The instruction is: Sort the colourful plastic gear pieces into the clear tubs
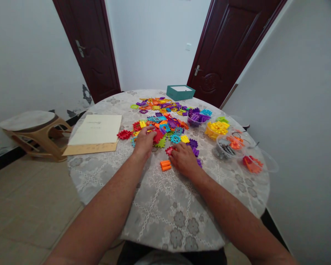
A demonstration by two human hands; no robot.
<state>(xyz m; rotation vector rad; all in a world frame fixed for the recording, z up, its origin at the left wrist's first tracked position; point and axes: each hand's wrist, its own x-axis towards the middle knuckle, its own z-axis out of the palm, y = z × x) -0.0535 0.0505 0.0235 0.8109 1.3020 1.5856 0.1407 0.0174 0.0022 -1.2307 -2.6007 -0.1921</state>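
Observation:
A heap of coloured plastic building pieces (165, 121) covers the middle of a round table (165, 217) with a grey flowered cloth. My left hand (143, 141) rests at the heap's near edge, its fingers curled over a yellow piece and a red piece. My right hand (184, 159) lies on the cloth just right of it, fingers bent and touching a small red piece (169, 149). Two orange sticks (165, 165) lie side by side on the cloth beside my right hand.
Clear tubs hold sorted pieces at the right: purple (196, 118), yellow (216, 129), grey and orange (228, 145), orange-red (252, 163). A cream folder (95, 134) lies at the left, a teal box (180, 92) at the far edge. A wooden stool (34, 130) stands left of the table.

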